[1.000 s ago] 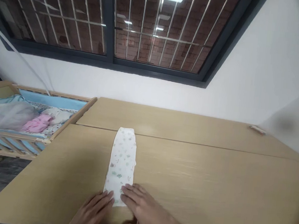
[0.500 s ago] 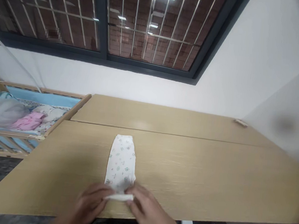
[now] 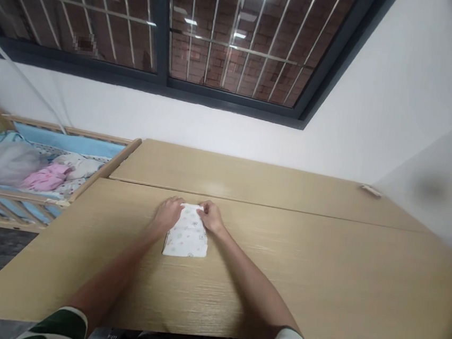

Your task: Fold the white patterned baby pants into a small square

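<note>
A small white garment point(image 3: 187, 238) with a faint printed pattern lies folded on the wooden tabletop, its fold towards me. It looks like baby clothing, but the folding hides its full shape. My left hand point(image 3: 169, 213) is at its far left corner, fingers curled on the edge. At the far right corner my right hand point(image 3: 210, 217) pinches the other end of that edge. Fingertips of both hands are partly hidden.
A wooden crib point(image 3: 108, 166) with blue lining stands at the left, holding a pink cloth point(image 3: 48, 176) and white bedding. A small pale object point(image 3: 370, 191) lies at the back right of the tabletop point(image 3: 320, 274). Behind is a wall with a barred window.
Both hands have moved away from me, carrying the garment's near end to its far end. The garment now lies doubled over, about half as long as before.
</note>
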`<action>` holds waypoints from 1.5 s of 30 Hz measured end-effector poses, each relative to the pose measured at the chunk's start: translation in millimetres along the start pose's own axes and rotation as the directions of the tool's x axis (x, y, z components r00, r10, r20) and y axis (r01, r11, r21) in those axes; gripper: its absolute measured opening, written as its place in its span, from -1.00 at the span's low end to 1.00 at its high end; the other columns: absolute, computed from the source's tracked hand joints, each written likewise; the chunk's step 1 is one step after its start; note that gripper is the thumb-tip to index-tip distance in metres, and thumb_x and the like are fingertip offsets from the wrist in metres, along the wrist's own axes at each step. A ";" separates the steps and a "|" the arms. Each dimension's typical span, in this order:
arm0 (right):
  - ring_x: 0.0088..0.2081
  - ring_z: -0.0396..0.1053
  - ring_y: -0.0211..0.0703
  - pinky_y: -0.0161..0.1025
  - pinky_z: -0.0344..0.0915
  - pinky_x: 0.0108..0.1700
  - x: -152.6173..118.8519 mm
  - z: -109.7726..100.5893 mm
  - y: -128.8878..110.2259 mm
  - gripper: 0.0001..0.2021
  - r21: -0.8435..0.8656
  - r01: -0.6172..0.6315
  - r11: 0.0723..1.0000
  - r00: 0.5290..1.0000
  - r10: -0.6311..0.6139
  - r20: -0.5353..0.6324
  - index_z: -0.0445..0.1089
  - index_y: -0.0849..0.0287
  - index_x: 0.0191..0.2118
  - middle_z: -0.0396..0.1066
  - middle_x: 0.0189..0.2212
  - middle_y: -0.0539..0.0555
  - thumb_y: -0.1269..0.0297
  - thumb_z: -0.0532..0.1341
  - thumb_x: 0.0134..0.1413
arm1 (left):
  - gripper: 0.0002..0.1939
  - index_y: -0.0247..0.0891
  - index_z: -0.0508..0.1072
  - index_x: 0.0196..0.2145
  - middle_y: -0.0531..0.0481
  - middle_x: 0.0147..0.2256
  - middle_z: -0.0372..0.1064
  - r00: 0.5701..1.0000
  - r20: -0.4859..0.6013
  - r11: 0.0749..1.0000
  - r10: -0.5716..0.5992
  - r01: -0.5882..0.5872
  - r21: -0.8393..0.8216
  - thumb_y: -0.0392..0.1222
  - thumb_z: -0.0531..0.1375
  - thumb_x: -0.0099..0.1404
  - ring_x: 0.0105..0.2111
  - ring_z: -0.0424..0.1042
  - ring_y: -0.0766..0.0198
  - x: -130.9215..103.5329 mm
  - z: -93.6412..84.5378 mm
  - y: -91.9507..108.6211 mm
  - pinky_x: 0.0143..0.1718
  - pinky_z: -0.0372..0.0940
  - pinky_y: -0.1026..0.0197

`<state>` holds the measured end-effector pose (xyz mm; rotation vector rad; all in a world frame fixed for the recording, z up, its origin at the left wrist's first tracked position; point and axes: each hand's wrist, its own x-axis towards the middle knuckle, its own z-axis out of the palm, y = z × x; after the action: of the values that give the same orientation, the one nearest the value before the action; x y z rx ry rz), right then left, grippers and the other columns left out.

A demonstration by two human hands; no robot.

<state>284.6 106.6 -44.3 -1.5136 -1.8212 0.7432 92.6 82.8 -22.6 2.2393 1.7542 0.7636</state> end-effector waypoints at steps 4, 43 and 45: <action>0.00 0.36 0.01 -0.03 0.32 0.09 -10.9 -8.0 -5.2 -0.71 -0.053 0.071 0.996 0.997 -0.073 -0.030 0.36 0.24 0.01 0.38 -0.05 0.24 0.26 0.19 0.20 | -0.66 -0.33 0.40 0.11 -0.31 0.10 0.36 0.999 -0.040 0.997 0.012 -0.009 0.079 -0.25 0.03 0.46 0.10 0.31 -0.06 -33.3 -0.2 21.7 0.12 0.21 -0.06; 0.00 0.33 0.05 0.03 0.23 0.09 -17.8 6.1 13.7 -0.70 -0.289 0.535 0.794 0.845 -0.501 0.189 0.43 0.19 0.06 0.48 -0.08 0.24 0.32 0.01 0.40 | -0.72 -0.17 0.49 -0.10 -0.08 -0.04 0.55 0.903 -0.059 0.905 0.425 -0.425 0.001 -0.26 -0.02 0.50 -0.04 0.53 0.16 -122.9 10.0 -26.4 0.00 0.42 0.09; -0.06 0.35 0.00 -0.04 0.24 0.07 -15.8 4.5 14.2 -0.73 -0.215 0.505 0.836 0.862 -0.478 0.168 0.46 0.17 -0.01 0.50 -0.15 0.19 0.31 0.03 0.40 | -0.71 -0.18 0.45 -0.06 -0.09 -0.12 0.57 0.934 -0.023 0.934 0.355 -0.356 -0.015 -0.24 -0.06 0.52 -0.13 0.56 0.15 -117.5 11.0 -24.4 -0.08 0.44 0.11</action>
<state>291.9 93.5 -60.0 -1.0750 -2.3299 0.3520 58.3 -20.0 -75.3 2.5801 1.3529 0.8657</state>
